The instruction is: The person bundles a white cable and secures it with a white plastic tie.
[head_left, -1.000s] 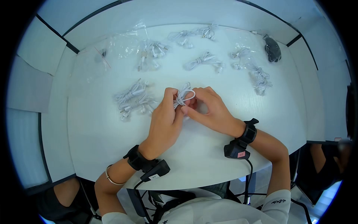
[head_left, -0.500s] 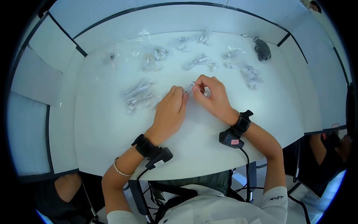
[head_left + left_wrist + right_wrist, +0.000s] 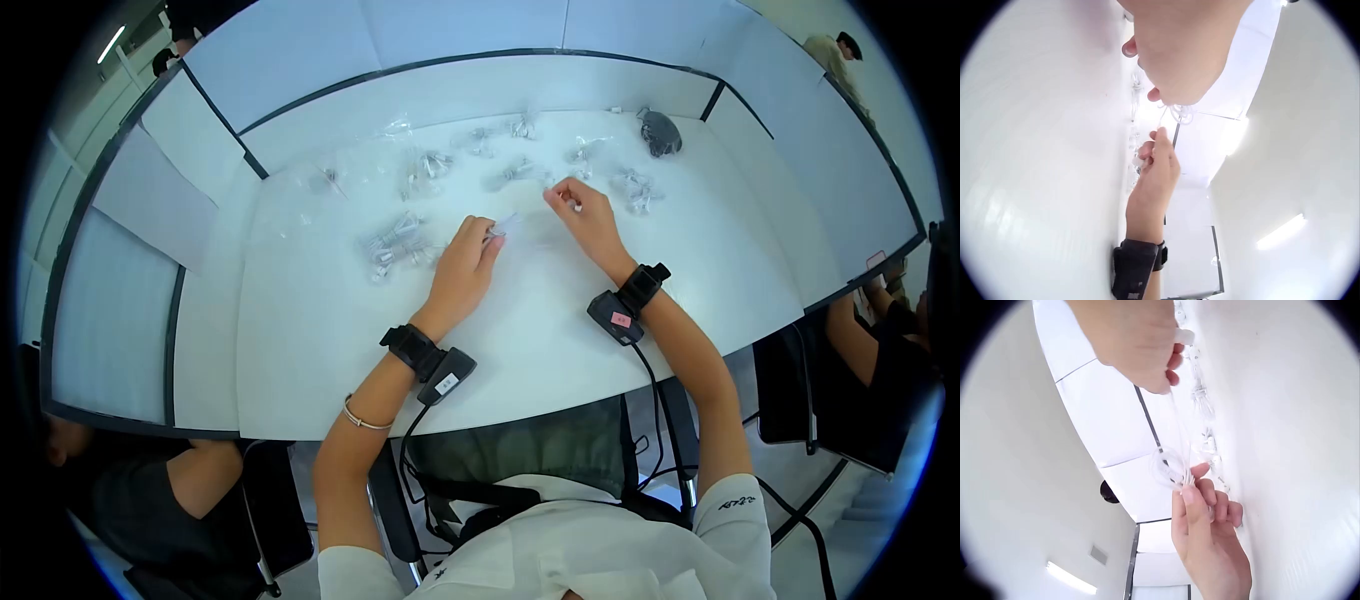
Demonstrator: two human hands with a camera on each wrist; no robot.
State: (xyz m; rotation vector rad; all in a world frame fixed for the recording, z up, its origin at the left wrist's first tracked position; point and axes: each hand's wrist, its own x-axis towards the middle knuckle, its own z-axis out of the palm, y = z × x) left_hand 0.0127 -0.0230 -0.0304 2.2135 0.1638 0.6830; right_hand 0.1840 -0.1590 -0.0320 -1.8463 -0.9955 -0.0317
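Observation:
A coiled white earphone cable is gripped between the thumb and fingers of my left hand, over the middle of the table. Loops of it stick up past the fingertips in the right wrist view. Up and to the right, my right hand pinches a strand of the same cable, drawn out between the two hands. A white end piece pokes out beside its curled fingers. Left of my left hand lies a pile of bundled white earphones.
More bundled earphones in clear bags lie across the back of the table. A dark pouch-like object sits at the back right. Clear plastic spreads at the back left. Low white partitions border the table.
My right hand has moved away from the left, up and to the right, drawing a cable strand out. The left keeps hold of the coil. The head view has tilted up, showing more surroundings.

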